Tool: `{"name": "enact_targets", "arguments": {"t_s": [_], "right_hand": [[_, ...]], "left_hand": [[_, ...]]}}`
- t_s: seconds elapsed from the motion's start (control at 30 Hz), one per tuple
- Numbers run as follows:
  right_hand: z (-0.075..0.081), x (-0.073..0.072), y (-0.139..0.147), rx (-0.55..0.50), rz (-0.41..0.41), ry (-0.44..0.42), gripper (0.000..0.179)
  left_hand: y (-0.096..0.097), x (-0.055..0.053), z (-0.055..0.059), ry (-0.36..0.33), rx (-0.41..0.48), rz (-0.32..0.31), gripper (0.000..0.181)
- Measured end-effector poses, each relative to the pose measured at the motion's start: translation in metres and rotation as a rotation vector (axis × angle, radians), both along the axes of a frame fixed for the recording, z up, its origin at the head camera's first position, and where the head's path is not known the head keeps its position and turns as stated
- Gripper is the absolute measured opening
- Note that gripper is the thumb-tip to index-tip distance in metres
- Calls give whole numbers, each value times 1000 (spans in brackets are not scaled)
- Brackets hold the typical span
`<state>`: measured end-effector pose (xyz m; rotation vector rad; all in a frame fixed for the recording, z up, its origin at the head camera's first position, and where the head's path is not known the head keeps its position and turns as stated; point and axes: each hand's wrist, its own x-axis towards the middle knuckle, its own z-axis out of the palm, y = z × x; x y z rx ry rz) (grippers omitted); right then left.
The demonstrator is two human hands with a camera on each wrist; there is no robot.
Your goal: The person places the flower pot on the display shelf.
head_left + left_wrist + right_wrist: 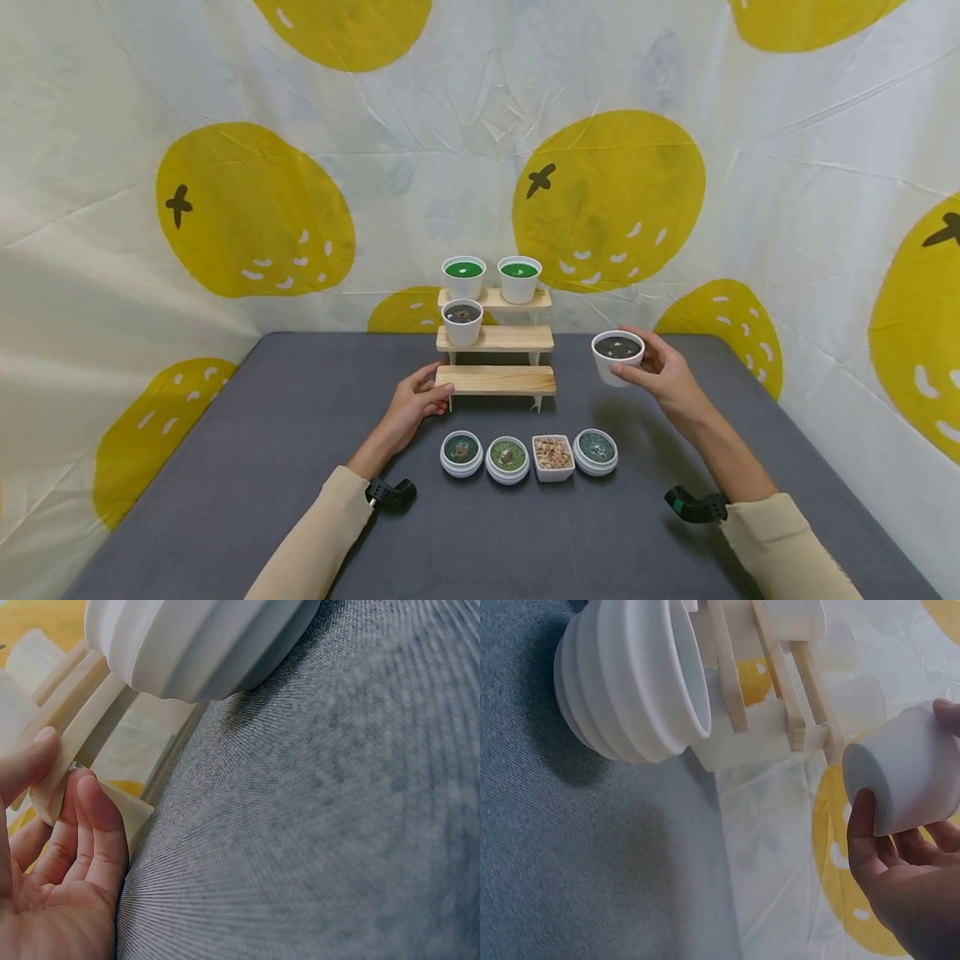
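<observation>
My right hand (pixel 663 375) grips a white cup (pixel 611 371) with a dark filling, held above the table to the right of a three-step wooden stand (pixel 495 380). In the right wrist view, the fingers wrap the side and base of this cup (pixel 907 776). My left hand (pixel 412 404) pinches the left end of the stand's lowest step, thumb on top and fingers beneath, as the left wrist view shows. Another cup with dark filling (pixel 462 333) stands at the left of the middle step. On the top step are two white cups with green filling, one left (pixel 463 287) and one right (pixel 519 289).
In front of the stand, a row on the grey table (pixel 337 367) holds a ribbed bowl with dark green filling (pixel 461 468), one with lighter green (pixel 507 475), a square dish of nut-like pieces (pixel 553 473) and a blue-green-filled bowl (pixel 596 467). Behind hangs a fruit-patterned curtain (pixel 435 183).
</observation>
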<state>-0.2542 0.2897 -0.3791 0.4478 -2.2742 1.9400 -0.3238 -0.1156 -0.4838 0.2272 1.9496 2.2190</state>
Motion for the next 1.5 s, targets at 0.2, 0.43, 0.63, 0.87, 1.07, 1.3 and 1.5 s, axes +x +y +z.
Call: {"name": "enact_targets", "arguments": {"t_s": [0.2, 0.43, 0.63, 0.87, 1.07, 1.3, 1.5], "right_hand": [[1, -2, -7, 27, 13, -24, 62], [2, -1, -12, 58, 9, -47, 62], [4, -4, -18, 70, 3, -50, 62], [5, -10, -27, 53, 33, -61, 69], [10, -17, -34, 87, 49, -43, 71], [13, -23, -40, 62, 70, -32, 67], [18, -28, -48, 62, 74, -28, 68]], "left_hand": [[0, 0, 1, 1, -4, 12, 67], [1, 0, 1, -3, 8, -2, 66], [1, 0, 2, -5, 5, 3, 66], [0, 1, 1, -6, -4, 4, 66], [0, 1, 2, 6, -10, 0, 67], [0, 1, 3, 5, -2, -9, 67], [-1, 2, 4, 2, -1, -11, 67]]}}
